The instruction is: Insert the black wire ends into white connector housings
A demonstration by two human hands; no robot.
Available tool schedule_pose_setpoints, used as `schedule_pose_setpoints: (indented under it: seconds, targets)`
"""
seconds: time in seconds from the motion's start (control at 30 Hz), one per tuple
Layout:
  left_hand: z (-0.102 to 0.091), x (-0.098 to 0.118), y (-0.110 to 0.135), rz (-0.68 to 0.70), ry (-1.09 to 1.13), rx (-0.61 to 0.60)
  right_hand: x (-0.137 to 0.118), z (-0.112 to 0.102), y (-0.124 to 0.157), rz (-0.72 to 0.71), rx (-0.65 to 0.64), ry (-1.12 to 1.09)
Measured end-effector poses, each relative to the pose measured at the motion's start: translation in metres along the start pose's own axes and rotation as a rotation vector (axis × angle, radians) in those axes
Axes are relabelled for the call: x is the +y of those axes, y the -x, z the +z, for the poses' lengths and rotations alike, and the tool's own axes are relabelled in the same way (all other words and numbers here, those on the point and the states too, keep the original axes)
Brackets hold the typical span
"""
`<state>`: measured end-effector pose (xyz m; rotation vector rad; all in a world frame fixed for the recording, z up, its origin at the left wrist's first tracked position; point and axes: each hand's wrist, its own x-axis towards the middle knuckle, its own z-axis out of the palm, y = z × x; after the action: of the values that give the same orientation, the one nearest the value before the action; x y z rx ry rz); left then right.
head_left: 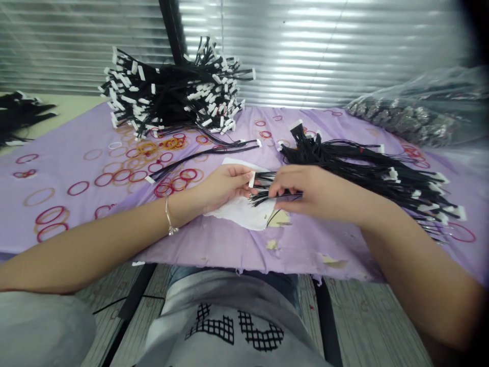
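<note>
Wire bundle (pixel 267 186) spans our hands crosswise: left hand (pixel 223 187) pinches its white connector (pixel 251 179) at 9 o'clock, right hand (pixel 311 191) grips it from 3 o'clock.

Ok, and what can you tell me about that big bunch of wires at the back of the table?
The big bunch of wires is a heap of many thin black wires, and the wire ends carry small white connectors that look like plastic. The wires are gathered thickly in the middle, and the ends fan out all round like a spiky bush. It sits at the back of the lilac cloth, in front of the window blinds. A few loose wires trail forward from its base, near some rubber bands.
</note>
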<state>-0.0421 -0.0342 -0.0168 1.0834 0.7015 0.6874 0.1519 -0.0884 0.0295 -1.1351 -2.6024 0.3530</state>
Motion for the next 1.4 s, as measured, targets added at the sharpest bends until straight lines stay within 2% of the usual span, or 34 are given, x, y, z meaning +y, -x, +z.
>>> schedule_pose_setpoints:
  seconds: [0.07, 0.1, 0.23, 0.43, 0.6, 0.77, 0.87, 1.07, 1.4]
  targets:
    - [-0.001, -0.001, 0.0, -0.004, 0.007, -0.01, 0.003, -0.001, 0.001, -0.051, -0.193, -0.059]
    - [-0.002, -0.001, -0.001, -0.004, 0.009, -0.014, 0.004, 0.0, 0.001, -0.06, -0.237, -0.062]
    - [-0.003, -0.001, 0.0, -0.018, 0.012, -0.015, 0.005, 0.0, 0.001, -0.038, -0.269, -0.075]
    - [-0.002, 0.0, 0.0, -0.016, 0.011, -0.023, 0.001, -0.002, 0.003, 0.214, -0.127, -0.212]
    - [-0.002, -0.001, 0.0, -0.012, 0.009, -0.028, 0.003, 0.011, -0.002, 0.253, -0.005, -0.27]
    - [-0.002, -0.001, 0.001, -0.008, 0.008, -0.05, 0.005, 0.016, -0.007, 0.406, 0.097, -0.394]
    - [-0.003, -0.001, 0.001, -0.006, 0.005, -0.059, 0.004, 0.018, -0.01, 0.483, 0.16, -0.369]
    - [-0.004, -0.002, -0.001, 0.001, -0.02, -0.076, 0.001, 0.022, -0.013, 0.53, 0.206, -0.294]
    - [-0.004, -0.001, 0.001, -0.018, -0.052, -0.052, 0.001, 0.021, -0.013, 0.533, 0.227, -0.29]
